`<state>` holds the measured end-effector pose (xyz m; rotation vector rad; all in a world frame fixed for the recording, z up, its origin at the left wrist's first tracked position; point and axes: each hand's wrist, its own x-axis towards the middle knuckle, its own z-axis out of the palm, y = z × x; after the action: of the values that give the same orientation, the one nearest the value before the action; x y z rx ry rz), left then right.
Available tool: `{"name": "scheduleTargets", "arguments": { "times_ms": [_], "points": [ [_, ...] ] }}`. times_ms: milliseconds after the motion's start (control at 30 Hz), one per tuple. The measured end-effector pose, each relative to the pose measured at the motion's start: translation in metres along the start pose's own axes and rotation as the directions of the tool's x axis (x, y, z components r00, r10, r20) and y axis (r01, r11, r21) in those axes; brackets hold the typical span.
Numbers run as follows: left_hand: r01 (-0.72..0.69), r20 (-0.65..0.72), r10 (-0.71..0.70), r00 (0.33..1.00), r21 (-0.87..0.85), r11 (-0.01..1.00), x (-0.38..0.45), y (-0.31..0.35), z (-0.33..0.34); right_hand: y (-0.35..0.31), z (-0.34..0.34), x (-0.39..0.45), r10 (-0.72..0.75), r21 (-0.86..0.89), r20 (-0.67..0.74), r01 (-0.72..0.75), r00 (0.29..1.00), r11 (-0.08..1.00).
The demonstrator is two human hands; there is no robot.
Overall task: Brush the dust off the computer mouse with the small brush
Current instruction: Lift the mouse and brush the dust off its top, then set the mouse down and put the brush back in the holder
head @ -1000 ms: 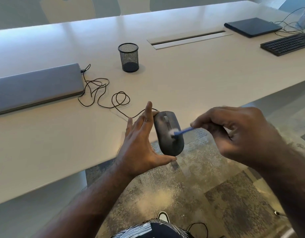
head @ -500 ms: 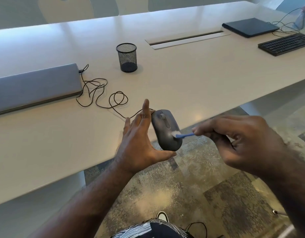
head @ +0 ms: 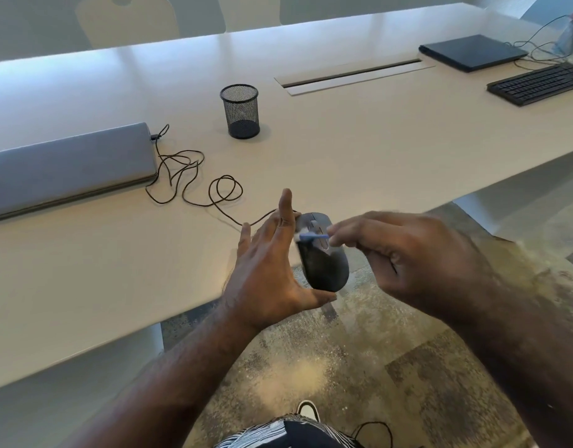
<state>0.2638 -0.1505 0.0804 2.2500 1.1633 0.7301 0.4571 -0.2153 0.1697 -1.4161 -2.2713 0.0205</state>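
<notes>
A dark grey wired computer mouse (head: pixel 325 263) is held in the air just past the table's front edge, top side facing me. My left hand (head: pixel 267 270) grips it from the left, thumb under its near end and fingers stretched up behind it. My right hand (head: pixel 417 253) pinches a small blue-handled brush (head: pixel 314 236) with white bristles. The bristles touch the mouse's upper left part, beside the scroll wheel. The mouse's dark cable (head: pixel 194 179) loops across the table to the left.
On the white table (head: pixel 359 150) lie a closed grey laptop (head: pixel 68 169) at left, a black mesh pen cup (head: pixel 239 111) further back, and a black keyboard (head: pixel 537 84) and dark closed laptop (head: pixel 472 51) at far right. Patterned carpet lies below my hands.
The brush has swept from the mouse's lower right side up and leftwards to near the scroll wheel. My right hand followed it; my left hand kept its hold on the mouse.
</notes>
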Motion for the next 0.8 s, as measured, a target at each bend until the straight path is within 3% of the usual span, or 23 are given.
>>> {"name": "scheduleTargets", "arguments": {
  "times_ms": [133,267,333,467,667,800],
  "points": [
    [0.025,-0.032,-0.024,0.999,0.024,0.999,0.001,-0.008,-0.005,0.009,-0.003,-0.005,0.019,0.138,0.034,-0.023,0.999,0.99],
    [0.059,-0.102,-0.056,0.993,0.027,0.998,0.005,-0.018,-0.015,0.026,-0.001,-0.009,0.184,0.353,-0.074,-0.146,0.98,0.924],
    [0.071,-0.12,-0.066,0.991,0.036,0.997,0.01,-0.023,-0.021,0.038,0.003,-0.008,0.327,0.547,-0.109,-0.218,0.939,0.808],
    [0.105,-0.159,-0.098,0.982,0.035,0.994,0.021,-0.036,-0.031,0.061,0.017,0.001,0.565,0.846,-0.083,-0.242,0.821,0.475],
    [0.143,-0.148,-0.134,0.98,0.051,0.988,0.039,-0.057,-0.032,0.075,0.057,0.027,0.648,0.958,0.015,-0.197,0.761,0.209],
    [0.18,-0.113,-0.172,0.979,0.06,0.982,0.047,-0.07,-0.024,0.078,0.098,0.052,0.679,0.944,0.157,-0.312,0.717,0.111]
  ]
}}
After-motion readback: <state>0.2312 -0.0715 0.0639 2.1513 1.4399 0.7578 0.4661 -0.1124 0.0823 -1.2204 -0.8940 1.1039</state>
